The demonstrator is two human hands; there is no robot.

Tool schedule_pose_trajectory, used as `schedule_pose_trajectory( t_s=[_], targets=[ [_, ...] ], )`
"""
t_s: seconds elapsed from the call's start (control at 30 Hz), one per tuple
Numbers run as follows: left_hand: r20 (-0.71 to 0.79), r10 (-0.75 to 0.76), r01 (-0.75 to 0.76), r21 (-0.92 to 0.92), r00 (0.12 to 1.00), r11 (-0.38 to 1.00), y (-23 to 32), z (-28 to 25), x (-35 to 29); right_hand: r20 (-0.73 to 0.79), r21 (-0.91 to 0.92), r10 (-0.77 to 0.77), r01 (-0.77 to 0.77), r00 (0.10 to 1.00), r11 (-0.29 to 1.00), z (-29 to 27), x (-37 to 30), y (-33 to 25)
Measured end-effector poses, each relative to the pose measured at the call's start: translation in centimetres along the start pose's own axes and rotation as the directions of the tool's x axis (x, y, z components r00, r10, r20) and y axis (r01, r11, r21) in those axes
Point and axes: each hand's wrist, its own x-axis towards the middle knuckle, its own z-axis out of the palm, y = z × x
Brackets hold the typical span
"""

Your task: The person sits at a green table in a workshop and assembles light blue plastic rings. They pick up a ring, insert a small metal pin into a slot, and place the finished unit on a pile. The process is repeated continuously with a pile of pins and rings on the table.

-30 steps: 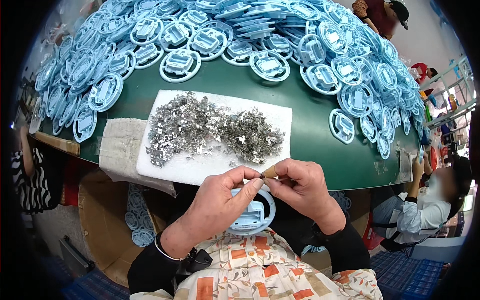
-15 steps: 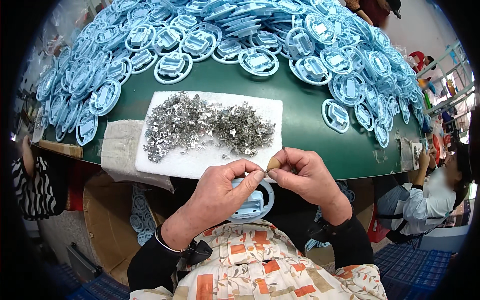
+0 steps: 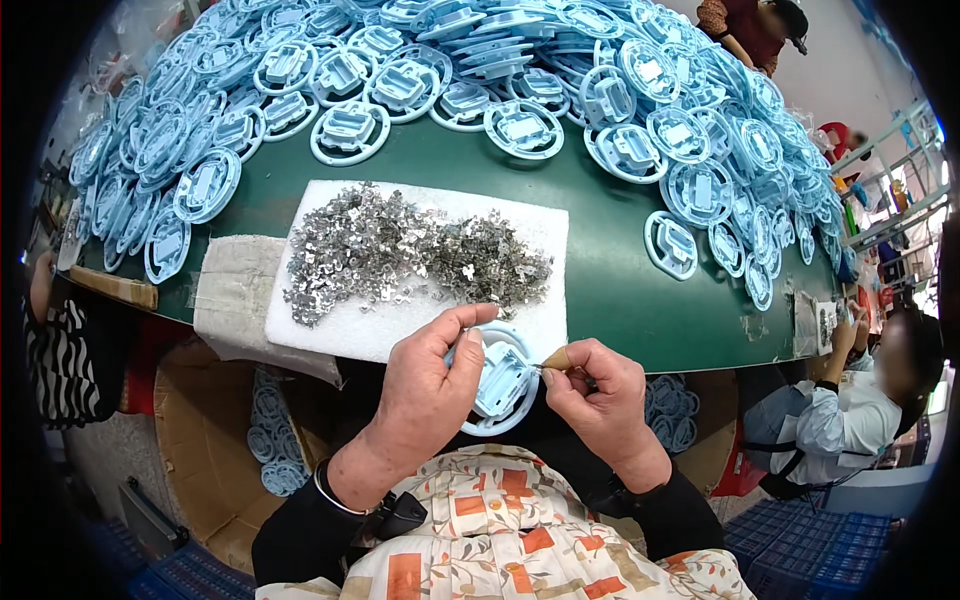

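Observation:
My left hand (image 3: 425, 390) grips the left side of a light-blue round plastic frame (image 3: 497, 388), thumb over its face and fingers behind. The frame is tilted in front of my body, its raised rectangular housing facing up. At its right rim my right hand (image 3: 605, 400) is closed in a pinch. A tan, tapered piece (image 3: 556, 360) shows at the right index fingertip; whether it is a finger cover or a tool, I cannot tell. What the pinch holds is too small to make out. Small metal clips (image 3: 365, 245) lie heaped on a white foam sheet (image 3: 335, 342) beyond my hands.
A large heap of similar blue frames (image 3: 400, 85) covers the far side of the green table (image 3: 620, 320). One blue frame (image 3: 671, 246) lies apart at right. Below the table, cardboard boxes (image 3: 200, 450) hold more frames. Another person (image 3: 850, 390) sits at right.
My hands have parted from a fingertip-to-fingertip pinch. The left now holds the blue frame, which has come up into view from below; the right has moved down to its right rim.

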Motion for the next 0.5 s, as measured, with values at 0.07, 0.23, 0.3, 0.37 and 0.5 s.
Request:
schedule_pose_trajectory(
  t_s=[0.07, 0.23, 0.3, 0.37, 0.5],
  targets=[
    [-0.010, 0.020, -0.020, 0.011, 1.000, 1.000, -0.2, 0.0, 0.0, 0.013, -0.009, -0.005, 0.005, 1.000, 1.000, 0.4, 0.2, -0.4],
    [-0.012, 0.043, -0.042, 0.021, 0.999, 0.999, -0.3, 0.0, 0.1, 0.010, -0.154, 0.010, -0.008, 1.000, 0.988, 1.0, 0.4, -1.0],
    [-0.014, 0.069, -0.068, 0.050, 0.998, 0.996, -0.4, 0.0, 0.1, 0.012, -0.220, -0.031, 0.033, 0.999, 0.975, 1.3, 0.4, -1.4],
    [-0.015, 0.098, -0.096, 0.092, 0.995, 0.991, -0.5, 0.0, 0.2, 0.034, -0.292, -0.065, 0.072, 0.997, 0.954, 1.3, 0.6, -1.8],
    [-0.037, 0.139, -0.134, 0.123, 0.990, 0.983, -0.9, 0.0, 0.2, 0.079, -0.312, 0.020, 0.005, 0.997, 0.950, 0.7, 1.1, -2.9]
  ],
)
